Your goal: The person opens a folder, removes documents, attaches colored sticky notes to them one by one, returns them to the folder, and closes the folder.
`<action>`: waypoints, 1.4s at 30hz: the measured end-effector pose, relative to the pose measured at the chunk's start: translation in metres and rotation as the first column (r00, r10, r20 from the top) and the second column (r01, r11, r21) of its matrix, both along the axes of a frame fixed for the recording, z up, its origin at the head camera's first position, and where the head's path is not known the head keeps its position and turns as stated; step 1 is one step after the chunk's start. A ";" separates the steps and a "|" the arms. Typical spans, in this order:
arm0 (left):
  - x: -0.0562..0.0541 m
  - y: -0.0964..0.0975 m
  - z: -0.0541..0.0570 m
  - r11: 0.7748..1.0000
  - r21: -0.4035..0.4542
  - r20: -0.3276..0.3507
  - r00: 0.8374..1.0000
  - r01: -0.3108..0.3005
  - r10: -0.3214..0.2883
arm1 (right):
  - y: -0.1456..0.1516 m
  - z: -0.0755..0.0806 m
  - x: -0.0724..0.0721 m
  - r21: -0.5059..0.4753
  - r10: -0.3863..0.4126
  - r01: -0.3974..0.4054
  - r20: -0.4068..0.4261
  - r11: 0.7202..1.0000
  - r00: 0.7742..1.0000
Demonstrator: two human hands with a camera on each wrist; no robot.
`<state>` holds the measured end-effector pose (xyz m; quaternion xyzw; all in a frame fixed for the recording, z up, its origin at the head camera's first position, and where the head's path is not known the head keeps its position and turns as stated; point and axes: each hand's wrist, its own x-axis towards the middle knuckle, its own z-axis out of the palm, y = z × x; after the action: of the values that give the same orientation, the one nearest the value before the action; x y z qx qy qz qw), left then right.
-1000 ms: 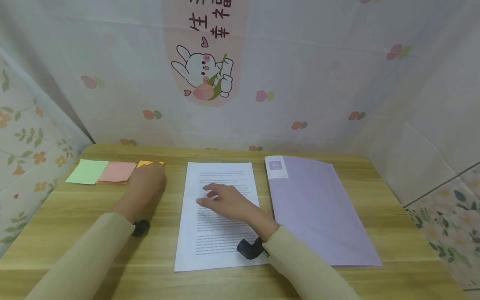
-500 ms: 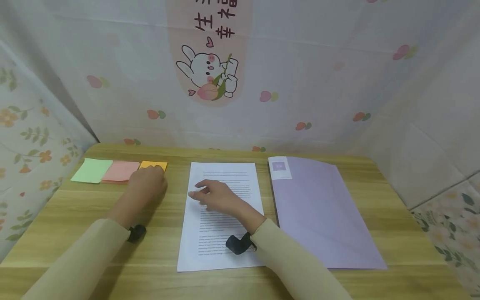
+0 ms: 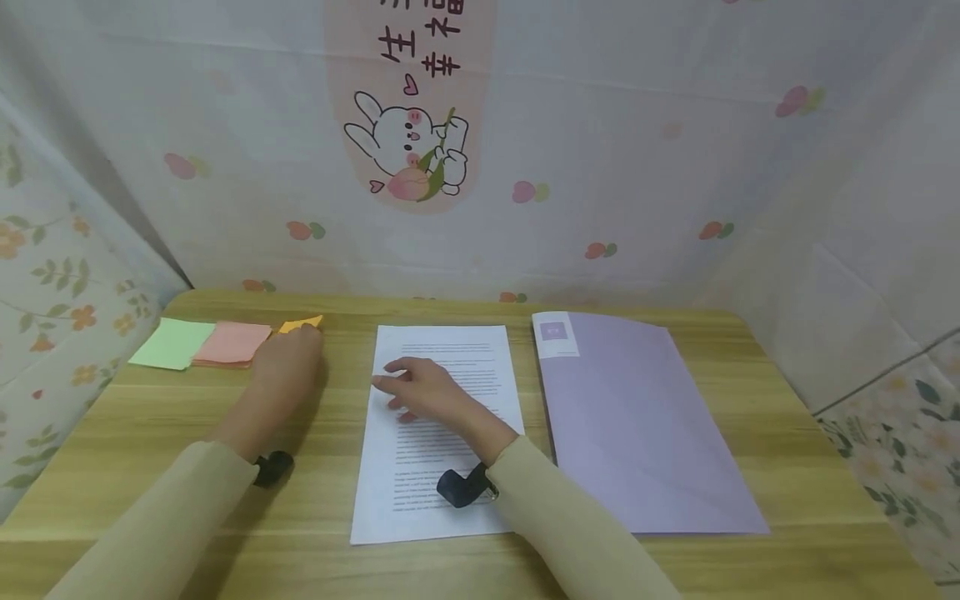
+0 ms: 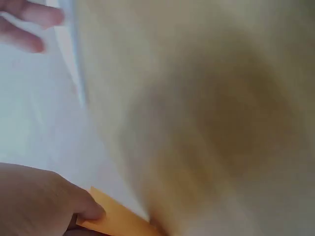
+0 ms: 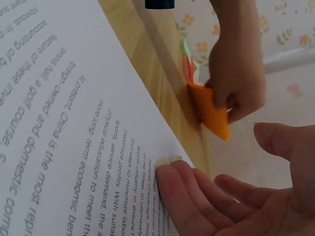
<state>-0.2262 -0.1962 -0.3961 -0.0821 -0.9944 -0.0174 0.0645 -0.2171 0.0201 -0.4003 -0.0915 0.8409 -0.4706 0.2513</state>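
Note:
My left hand [image 3: 287,362] pinches an orange sticky note [image 5: 210,110] between thumb and fingers at the back left of the table. The note tilts up off the tabletop in the right wrist view, its lower part near the wood. In the left wrist view the thumb lies on the orange paper [image 4: 118,216]. My right hand [image 3: 431,393] is over the printed sheet [image 3: 382,500], fingers loosely bent and thumb apart, holding nothing. Its fingertips [image 5: 170,169] are right at the sheet's edge in the right wrist view.
Left of the orange note lie pink sticky notes [image 3: 231,342] and green sticky notes [image 3: 172,343]. A lilac folder [image 3: 637,425] with a white label lies right of the printed sheet. Patterned cloth [image 3: 600,167] hangs behind the wooden table [image 3: 300,533].
The orange sticky note has tilted up in my left hand, its right corner now higher. My right hand has shifted left and slightly back over the printed sheet.

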 end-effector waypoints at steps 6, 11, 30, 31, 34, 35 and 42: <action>0.009 0.016 0.030 0.987 0.151 -0.035 0.998 0.048 -0.044 | 0.001 -0.006 -0.004 -0.202 -0.112 0.122 0.060 0.972 0.992; 0.025 0.048 0.041 0.940 0.315 -0.091 0.990 0.133 -0.110 | 0.008 -0.007 -0.003 -0.380 -0.215 0.244 0.117 0.892 0.970; 0.050 0.115 0.037 0.718 0.690 0.019 0.989 0.094 -0.148 | 0.041 0.003 -0.001 -0.674 -0.214 0.359 0.292 0.645 0.932; 0.049 0.114 0.036 0.691 0.717 0.028 0.988 0.086 -0.153 | 0.041 0.003 -0.001 -0.679 -0.210 0.361 0.298 0.639 0.931; 0.047 0.111 0.034 0.615 0.785 0.050 0.984 0.068 -0.172 | 0.042 0.003 -0.002 -0.692 -0.199 0.370 0.317 0.620 0.927; 0.046 0.110 0.033 0.593 0.803 0.054 0.982 0.064 -0.180 | 0.043 0.002 -0.002 -0.698 -0.195 0.371 0.321 0.613 0.927; 0.041 0.107 0.030 0.532 0.844 0.060 0.975 0.066 -0.215 | 0.047 0.000 -0.005 -0.724 -0.159 0.349 0.319 0.595 0.934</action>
<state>-0.1855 -0.0897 -0.3660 -0.1196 -0.8570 -0.5010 0.0160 -0.2217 0.0667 -0.4002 -0.0155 0.5292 -0.8220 0.2098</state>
